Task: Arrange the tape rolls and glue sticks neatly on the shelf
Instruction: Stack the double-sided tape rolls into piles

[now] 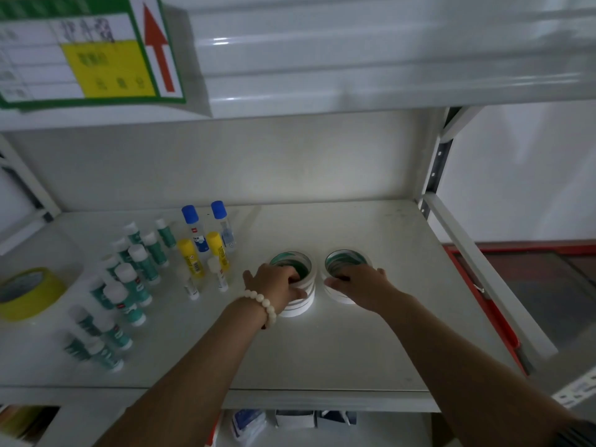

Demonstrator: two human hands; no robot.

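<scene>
Two short stacks of white tape rolls with green cores stand side by side mid-shelf: the left stack and the right stack. My left hand, a bead bracelet on its wrist, grips the left stack with fingers hooked into the core. My right hand grips the right stack the same way. Left of them stand several green-and-white glue sticks in rows, two yellow glue sticks, two small white ones and two blue-capped glue bottles.
A yellow tape roll lies at the shelf's far left. The white shelf board has bare room to the right and front. A metal upright bounds the right side. An upper shelf with a label sheet hangs overhead.
</scene>
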